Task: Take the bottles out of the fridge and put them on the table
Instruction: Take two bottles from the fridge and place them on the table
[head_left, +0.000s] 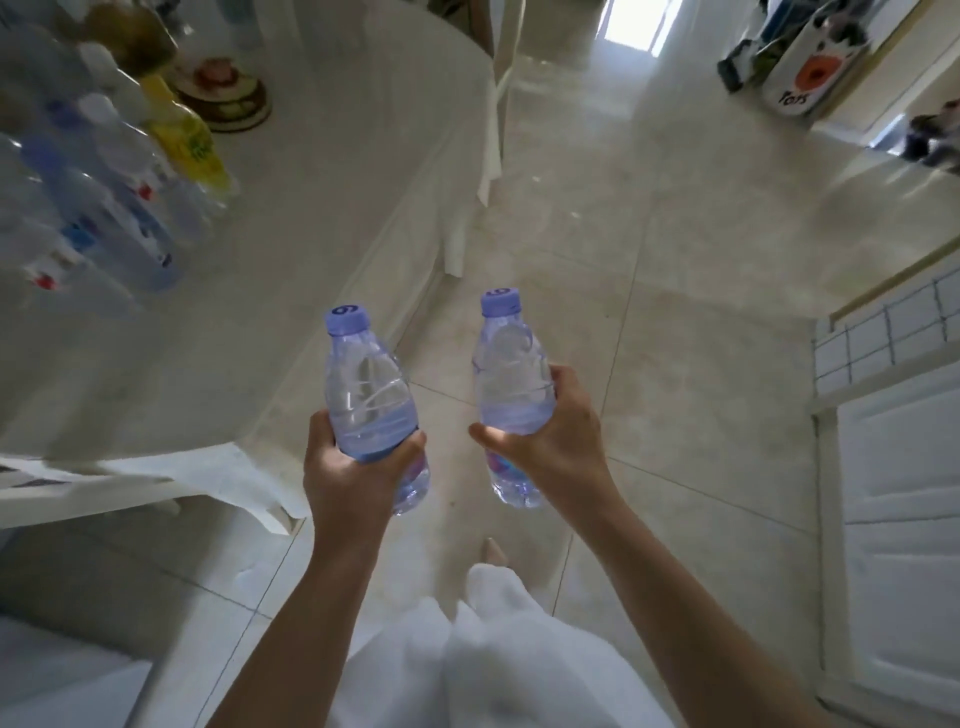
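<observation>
My left hand (348, 467) grips a clear water bottle (366, 387) with a pale blue cap, held upright over the floor just off the table's near corner. My right hand (556, 431) grips a second matching water bottle (511, 379), also upright, to the right of the first. The white-clothed table (322, 218) lies to the left. Several bottles (104, 208), clear ones with blue labels and one with a yellow label (189, 143), stand blurred at its far left. The fridge is not in view.
A round dish with food (226, 93) sits at the back of the table. A white chair leg (496, 119) stands past the table's far end. White cabinet doors (898, 514) line the right. A toy box (810, 67) stands far right. Tiled floor (649, 260) stretches ahead.
</observation>
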